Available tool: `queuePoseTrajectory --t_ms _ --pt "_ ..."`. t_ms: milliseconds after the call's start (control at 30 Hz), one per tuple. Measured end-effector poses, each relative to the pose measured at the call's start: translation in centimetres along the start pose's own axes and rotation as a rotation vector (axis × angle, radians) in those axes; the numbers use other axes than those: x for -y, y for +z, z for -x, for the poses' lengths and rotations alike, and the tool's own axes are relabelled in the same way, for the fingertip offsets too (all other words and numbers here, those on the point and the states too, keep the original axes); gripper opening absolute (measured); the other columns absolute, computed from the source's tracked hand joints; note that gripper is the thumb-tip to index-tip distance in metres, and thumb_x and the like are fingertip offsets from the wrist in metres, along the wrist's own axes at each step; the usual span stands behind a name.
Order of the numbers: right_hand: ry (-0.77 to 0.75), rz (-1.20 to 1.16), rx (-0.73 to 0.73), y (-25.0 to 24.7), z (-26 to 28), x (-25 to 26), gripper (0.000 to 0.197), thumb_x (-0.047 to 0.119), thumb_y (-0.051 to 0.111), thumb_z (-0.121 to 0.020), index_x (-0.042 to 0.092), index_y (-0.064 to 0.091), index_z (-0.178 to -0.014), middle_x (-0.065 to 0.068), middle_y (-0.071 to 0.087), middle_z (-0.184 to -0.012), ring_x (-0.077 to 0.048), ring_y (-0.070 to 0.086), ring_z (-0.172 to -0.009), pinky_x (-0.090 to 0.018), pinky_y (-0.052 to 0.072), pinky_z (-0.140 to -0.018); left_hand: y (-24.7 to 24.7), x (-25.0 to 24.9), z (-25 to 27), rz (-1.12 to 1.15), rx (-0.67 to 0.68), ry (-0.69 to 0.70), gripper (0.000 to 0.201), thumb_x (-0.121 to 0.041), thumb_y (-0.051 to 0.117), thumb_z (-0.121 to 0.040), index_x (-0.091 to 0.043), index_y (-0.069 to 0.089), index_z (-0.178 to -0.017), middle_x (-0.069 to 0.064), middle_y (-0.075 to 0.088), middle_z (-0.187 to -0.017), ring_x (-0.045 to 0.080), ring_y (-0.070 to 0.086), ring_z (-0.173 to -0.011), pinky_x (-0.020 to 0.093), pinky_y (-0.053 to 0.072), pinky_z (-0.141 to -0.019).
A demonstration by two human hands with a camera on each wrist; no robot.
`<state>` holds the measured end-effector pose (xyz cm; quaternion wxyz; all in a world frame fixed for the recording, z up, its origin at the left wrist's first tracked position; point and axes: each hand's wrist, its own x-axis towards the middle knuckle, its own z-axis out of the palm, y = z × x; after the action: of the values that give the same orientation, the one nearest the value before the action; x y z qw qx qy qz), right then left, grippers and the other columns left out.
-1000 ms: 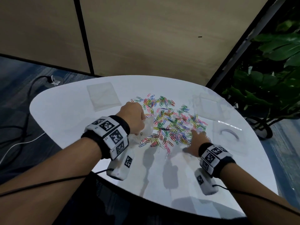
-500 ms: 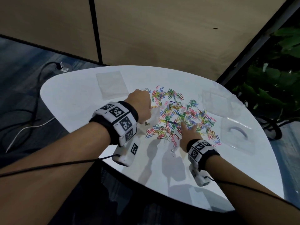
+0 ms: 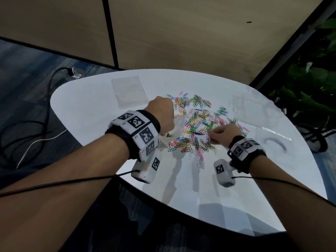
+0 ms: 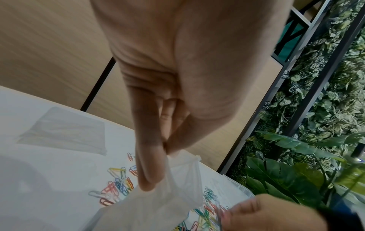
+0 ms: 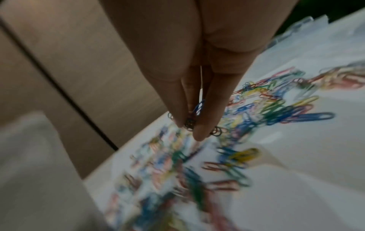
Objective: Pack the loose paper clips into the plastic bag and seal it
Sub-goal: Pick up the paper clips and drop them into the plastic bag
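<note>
Early stage: left hand (image 3: 161,115) pinches plastic bag (image 3: 174,131) rim beside clip pile (image 3: 198,124); right hand (image 3: 222,135) pinches few clips. Most clips loose, bag unsealed.

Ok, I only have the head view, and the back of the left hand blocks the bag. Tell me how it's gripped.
Observer: In the left wrist view, the left hand pinches the plastic bag at its top edge between thumb and fingertips.
Operator: Now report what the right hand has.
Observer: In the right wrist view, the right hand pinches a small bunch of paper clips between its fingertips, over the scattered ones.
</note>
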<state>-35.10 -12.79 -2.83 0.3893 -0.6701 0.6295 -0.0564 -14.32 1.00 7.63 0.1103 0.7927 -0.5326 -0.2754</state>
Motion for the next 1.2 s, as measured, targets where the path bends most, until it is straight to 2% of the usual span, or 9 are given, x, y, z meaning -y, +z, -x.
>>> queuePoseTrajectory --t_ms 167,233,333,467,633,833,1033,1133,1200 --pt "0.026 -0.708 0.272 -1.0 2.6 4.2 0.024 0.008 0.076 -0.08 -0.007 0.07 -0.098 -0.022 0.072 -0.097 -0.023 0.074 -0.084 -0.026 0.059 -0.077 0.4 -0.2 -0.4 0.024 0.007 -0.016 0.024 0.001 0.058 -0.088 -0.004 0.074 -0.105 0.013 0.077 -0.097 0.026 0.077 -0.082 0.038 0.063 -0.082" --pt "0.01 -0.812 0.434 0.0 4.5 5.9 0.023 0.006 0.072 -0.083 -0.01 0.068 -0.099 -0.017 0.072 -0.092 -0.02 0.073 -0.086 -0.023 0.059 -0.076 0.8 -0.3 -0.4 0.069 0.008 -0.03 0.025 0.0 0.055 -0.089 -0.006 0.074 -0.104 0.011 0.077 -0.085 0.023 0.078 -0.076 0.036 0.063 -0.08" --pt "0.041 -0.838 0.528 2.0 6.3 7.2 0.012 0.001 0.065 -0.088 -0.01 0.068 -0.093 -0.015 0.074 -0.083 -0.02 0.073 -0.08 -0.024 0.06 -0.074 1.3 -0.6 -0.3 0.105 -0.006 -0.027 0.023 -0.003 0.058 -0.088 -0.009 0.075 -0.101 0.011 0.077 -0.095 0.025 0.077 -0.08 0.035 0.064 -0.08" --pt "0.02 -0.764 0.414 4.2 6.7 7.3 0.012 -0.011 0.061 -0.085 -0.008 0.069 -0.094 -0.026 0.07 -0.101 -0.031 0.07 -0.086 -0.034 0.06 -0.082 1.8 -1.1 -0.3 0.123 -0.043 -0.001 0.019 -0.006 0.065 -0.086 -0.009 0.079 -0.099 0.012 0.077 -0.1 0.027 0.075 -0.086 0.038 0.063 -0.082" --pt "-0.068 -0.446 0.236 5.4 5.8 6.9 0.016 0.005 0.064 -0.066 0.009 0.076 -0.075 -0.018 0.075 -0.083 -0.035 0.073 -0.084 -0.05 0.059 -0.083 2.6 -1.6 -0.4 0.121 -0.059 0.02 0.024 -0.003 0.064 -0.084 -0.01 0.078 -0.102 0.01 0.073 -0.103 0.026 0.071 -0.096 0.031 0.06 -0.082" --pt "-0.29 -0.04 0.367 3.9 5.9 7.8 0.027 0.014 0.049 -0.096 0.009 0.07 -0.081 -0.018 0.07 -0.089 -0.03 0.07 -0.08 -0.043 0.059 -0.081 2.3 -1.1 -0.6 0.175 -0.029 0.0 0.018 -0.001 0.062 -0.088 -0.01 0.073 -0.099 0.011 0.074 -0.088 0.024 0.078 -0.075 0.037 0.063 -0.08" --pt "-0.279 -0.255 0.212 0.3 6.3 6.1 0.016 0.005 0.066 -0.088 0.008 0.071 -0.103 -0.01 0.073 -0.085 -0.027 0.073 -0.078 -0.042 0.062 -0.069 1.0 -0.2 -0.4 0.144 -0.097 -0.026 0.031 0.0 0.056 -0.085 -0.009 0.076 -0.107 0.012 0.075 -0.1 0.026 0.074 -0.092 0.036 0.06 -0.089" --pt "-0.048 0.106 0.262 -0.1 5.9 2.5 0.063 0.016 0.081 -0.077 0.014 0.051 -0.133 -0.013 0.068 -0.11 -0.019 0.072 -0.065 -0.031 0.061 -0.058 0.4 0.2 -0.2 0.118 -0.092 -0.033 0.03 0.002 0.056 -0.084 -0.006 0.077 -0.104 0.012 0.075 -0.088 0.028 0.075 -0.09 0.038 0.061 -0.087" --pt "0.014 0.381 0.335 1.0 6.2 0.2 0.097 0.026 0.087 -0.069 0.02 0.03 -0.148 -0.015 0.052 -0.136 -0.017 0.071 -0.068 -0.03 0.06 -0.062 0.1 0.5 -0.2 0.097 -0.08 -0.032 0.028 0.002 0.056 -0.084 -0.004 0.076 -0.103 0.014 0.075 -0.088 0.03 0.075 -0.087 0.04 0.062 -0.085"
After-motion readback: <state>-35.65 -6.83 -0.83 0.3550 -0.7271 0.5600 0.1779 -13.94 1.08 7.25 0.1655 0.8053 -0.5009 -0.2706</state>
